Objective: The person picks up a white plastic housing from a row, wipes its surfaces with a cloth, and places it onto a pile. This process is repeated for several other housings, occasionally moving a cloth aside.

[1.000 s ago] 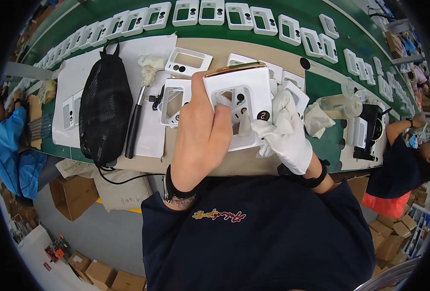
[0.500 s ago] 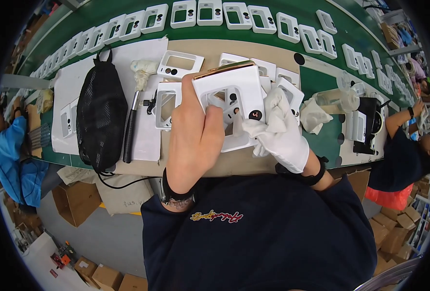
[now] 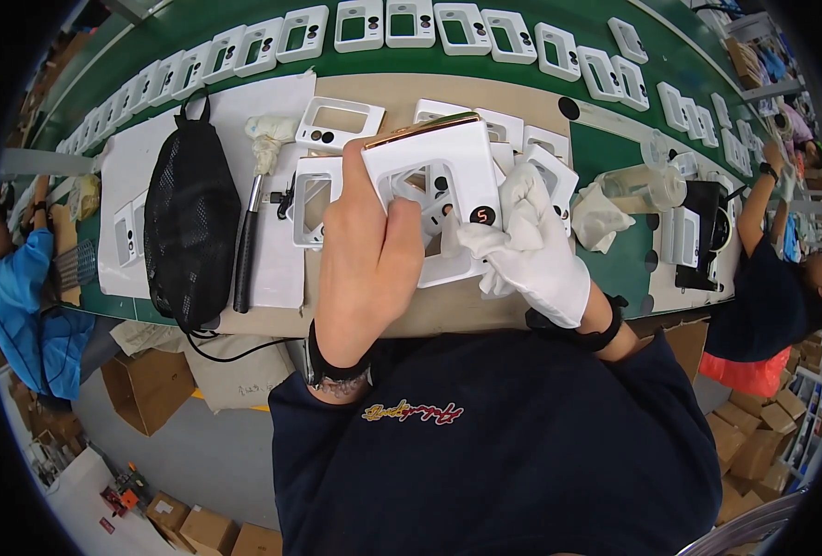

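Note:
My bare left hand (image 3: pixel 365 269) grips a white plastic frame (image 3: pixel 479 167) by its left side. The frame has a large window, a gold-coloured trim along its upper edge and a tilt above the bench. My right hand (image 3: pixel 543 255), in a white glove, closes around the frame's right side. Its loose glove fingertips lie beside a round black dial (image 3: pixel 482 215) at the frame's lower right corner. The glove partly hides the frame's edge and the exact finger contact. More white frames (image 3: pixel 341 113) lie on the bench behind and beside my hands.
A black mesh bag (image 3: pixel 193 208) and a black-handled hammer (image 3: pixel 249 232) with a wrapped head lie to the left. To the right are a clear bottle (image 3: pixel 647 190), a crumpled white cloth (image 3: pixel 601 222) and a black device (image 3: pixel 698 236). White frames line the green surface (image 3: pixel 355 65) beyond.
The mark on the dial has changed. Both hands and the frame have shifted slightly left in view. At the far right, another person's arm has risen.

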Motion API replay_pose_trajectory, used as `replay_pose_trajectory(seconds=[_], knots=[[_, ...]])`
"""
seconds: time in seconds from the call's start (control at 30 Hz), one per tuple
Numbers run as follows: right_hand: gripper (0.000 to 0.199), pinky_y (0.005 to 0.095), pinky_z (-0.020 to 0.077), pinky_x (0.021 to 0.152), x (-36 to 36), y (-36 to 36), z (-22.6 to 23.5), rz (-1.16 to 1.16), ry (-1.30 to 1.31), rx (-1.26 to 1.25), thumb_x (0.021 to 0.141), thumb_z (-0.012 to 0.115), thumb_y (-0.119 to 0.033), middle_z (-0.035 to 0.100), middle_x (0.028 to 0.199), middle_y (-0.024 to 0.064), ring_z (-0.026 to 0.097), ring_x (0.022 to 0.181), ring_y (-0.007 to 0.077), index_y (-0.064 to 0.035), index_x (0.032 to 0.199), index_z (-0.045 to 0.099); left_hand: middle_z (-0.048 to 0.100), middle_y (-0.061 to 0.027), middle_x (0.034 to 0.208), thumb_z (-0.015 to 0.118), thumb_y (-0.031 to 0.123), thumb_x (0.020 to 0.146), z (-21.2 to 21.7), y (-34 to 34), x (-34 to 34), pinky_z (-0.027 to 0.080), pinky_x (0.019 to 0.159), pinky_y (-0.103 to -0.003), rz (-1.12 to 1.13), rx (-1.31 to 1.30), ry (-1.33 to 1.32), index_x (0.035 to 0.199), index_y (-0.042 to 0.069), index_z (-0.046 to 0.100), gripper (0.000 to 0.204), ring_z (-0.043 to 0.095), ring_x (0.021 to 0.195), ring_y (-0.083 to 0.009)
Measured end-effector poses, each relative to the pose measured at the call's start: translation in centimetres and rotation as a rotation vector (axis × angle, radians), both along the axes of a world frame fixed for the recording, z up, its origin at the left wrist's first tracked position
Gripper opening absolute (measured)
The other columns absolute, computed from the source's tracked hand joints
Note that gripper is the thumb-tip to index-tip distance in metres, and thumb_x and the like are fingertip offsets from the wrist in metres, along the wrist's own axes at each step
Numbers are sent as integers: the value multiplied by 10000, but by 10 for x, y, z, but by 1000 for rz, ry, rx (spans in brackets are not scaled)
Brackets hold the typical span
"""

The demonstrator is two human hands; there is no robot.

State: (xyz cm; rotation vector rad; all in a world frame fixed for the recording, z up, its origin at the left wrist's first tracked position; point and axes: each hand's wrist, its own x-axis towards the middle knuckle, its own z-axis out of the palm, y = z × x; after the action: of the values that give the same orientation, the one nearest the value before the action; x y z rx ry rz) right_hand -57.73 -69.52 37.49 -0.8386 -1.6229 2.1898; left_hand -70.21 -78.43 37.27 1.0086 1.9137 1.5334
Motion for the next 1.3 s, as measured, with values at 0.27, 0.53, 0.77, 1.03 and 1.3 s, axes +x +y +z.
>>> replay_pose_trajectory(seconds=[0.27,0.53,0.77,1.03,1.3], knots=[[344,228,434,586,-4,6,10,66,-192,125,701,634,-62,417,789,7,483,710,77,-72,884,343,527,-209,621,391,31,735,-3,5,-3,401,485,-333,1,10,-23,1114,-171,268,447,527,507,-286],[305,340,352,812,32,13,2,176,-421,1159,682,582,-209,520,925,72,482,839,242,-61,941,520,552,-187,687,412,24,723,22,-42,-57,423,546,-342,155,-161,250,1097,-4,388,375,535,542,-279],[165,179,333,485,68,36,-3,-166,31,708,729,429,-50,532,815,127,440,579,114,9,880,461,570,-161,693,440,129,728,-24,-212,-303,442,484,-352,561,-900,297,1062,39,438,347,551,509,-228],[65,143,262,419,56,42,24,200,347,850,729,426,-31,534,802,114,361,481,58,-22,794,430,551,-102,688,567,196,676,-49,-237,-359,433,441,-300,405,-1264,117,1107,83,408,473,536,484,-193],[67,138,231,413,65,41,9,-93,43,565,740,444,-26,533,771,92,305,456,27,-63,720,393,571,-140,753,615,185,647,-63,-222,-366,462,452,-285,457,-930,427,995,29,534,390,575,547,-189]])
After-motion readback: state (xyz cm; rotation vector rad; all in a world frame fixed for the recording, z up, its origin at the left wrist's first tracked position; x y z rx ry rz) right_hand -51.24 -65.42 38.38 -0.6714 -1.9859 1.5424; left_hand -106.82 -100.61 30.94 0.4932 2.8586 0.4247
